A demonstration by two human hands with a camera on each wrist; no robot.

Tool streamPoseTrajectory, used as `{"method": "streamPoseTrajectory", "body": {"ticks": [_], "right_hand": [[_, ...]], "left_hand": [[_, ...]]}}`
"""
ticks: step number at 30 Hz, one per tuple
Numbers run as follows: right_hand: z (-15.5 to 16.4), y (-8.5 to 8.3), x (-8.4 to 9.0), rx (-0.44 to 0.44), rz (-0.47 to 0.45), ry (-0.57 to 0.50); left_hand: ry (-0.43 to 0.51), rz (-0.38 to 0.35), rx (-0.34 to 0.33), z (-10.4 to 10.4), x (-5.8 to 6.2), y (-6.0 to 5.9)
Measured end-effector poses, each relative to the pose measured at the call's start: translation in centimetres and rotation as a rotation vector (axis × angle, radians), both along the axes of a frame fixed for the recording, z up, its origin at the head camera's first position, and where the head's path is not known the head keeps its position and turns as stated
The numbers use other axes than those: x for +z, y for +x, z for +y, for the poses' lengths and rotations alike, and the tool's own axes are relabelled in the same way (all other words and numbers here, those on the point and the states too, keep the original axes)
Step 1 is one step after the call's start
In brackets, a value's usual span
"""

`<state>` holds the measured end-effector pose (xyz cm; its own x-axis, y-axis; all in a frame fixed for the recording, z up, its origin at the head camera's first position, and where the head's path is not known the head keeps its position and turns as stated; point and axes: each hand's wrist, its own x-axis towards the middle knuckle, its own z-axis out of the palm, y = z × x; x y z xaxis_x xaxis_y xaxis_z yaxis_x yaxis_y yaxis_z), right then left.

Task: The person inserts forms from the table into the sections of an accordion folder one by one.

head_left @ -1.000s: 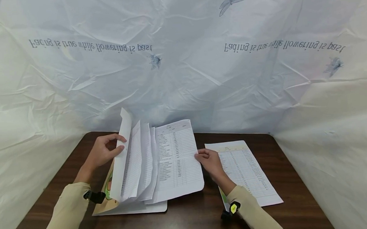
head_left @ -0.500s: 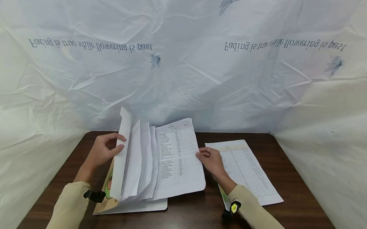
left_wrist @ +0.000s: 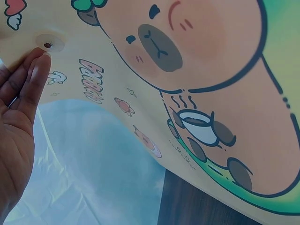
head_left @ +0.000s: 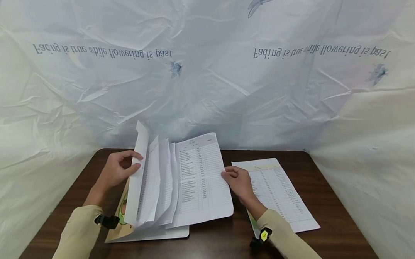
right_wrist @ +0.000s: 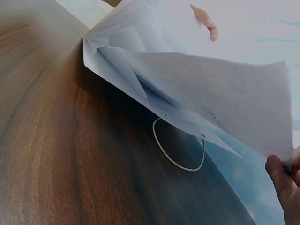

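An open folder (head_left: 119,230) with a cartoon animal print lies at the left of the dark wooden table (head_left: 212,245). My left hand (head_left: 120,170) grips its raised cover (head_left: 140,175), thumb in front and fingers behind. In the left wrist view the fingers (left_wrist: 33,79) touch the printed outer side of the folder (left_wrist: 197,93) near a snap button. Several stapled sheets fan out beside the cover. My right hand (head_left: 237,180) pinches the right edge of the outermost printed sheet (head_left: 201,180), which hangs above the table. The right wrist view shows the sheet (right_wrist: 211,98) from below, with my fingertips (right_wrist: 281,178) on its edge.
A second pile of printed sheets (head_left: 280,196) lies right of my right hand, on something with a green edge (head_left: 252,222). A thin white loop (right_wrist: 180,150) lies on the table under the lifted sheets. Crinkled white plastic sheeting (head_left: 205,67) walls in the table on three sides.
The right hand has drawn the sheet's edge slightly to the right and spread it a little wider. The left hand and cover have stayed put.
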<state>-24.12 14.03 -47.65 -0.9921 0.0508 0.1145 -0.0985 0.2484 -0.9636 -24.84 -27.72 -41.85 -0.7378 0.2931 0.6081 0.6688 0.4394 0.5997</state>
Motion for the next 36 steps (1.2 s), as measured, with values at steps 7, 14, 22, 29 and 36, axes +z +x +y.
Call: {"method": "streamPoseTrajectory", "body": {"ticks": [7, 14, 22, 29, 36], "right_hand": [[-0.4, 0.1, 0.0, 0.051, -0.009, 0.022], [-0.2, 0.0, 0.0, 0.055, -0.052, -0.014], [-0.1, 0.1, 0.0, 0.012, -0.055, -0.039], [-0.4, 0.0, -0.2, 0.017, -0.068, -0.046], [-0.3, 0.0, 0.0, 0.026, -0.076, -0.052]], "left_hand": [[-0.003, -0.009, -0.006, 0.0, 0.1, 0.1], [-0.003, 0.000, 0.000, -0.1, 0.0, 0.1], [-0.006, 0.003, 0.017, -0.1, -0.1, 0.0], [-0.008, 0.003, 0.021, 0.9, 1.4, 1.1], [0.004, 0.001, 0.014, 1.4, 2.6, 2.1]]}}
